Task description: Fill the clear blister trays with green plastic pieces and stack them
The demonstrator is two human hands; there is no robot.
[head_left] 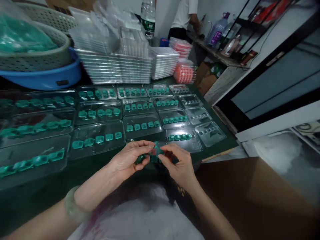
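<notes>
The left hand (130, 156) and right hand (180, 163) pinched a small, translucent green piece (154, 159) between them. Just beyond it, I saw glossy, round-cornered clear trays (140, 119) holding rows of chunky green blocks (144, 126).

We hold a small translucent green piece (153, 158) between the fingertips of our left hand (128, 156) and right hand (180, 163) (its exact outline is blurred). Beyond it, shallow clear plastic trays (142, 118) lie flat in rows on the table (83, 164), most carrying a single line of glossy green cups (99, 139).
</notes>
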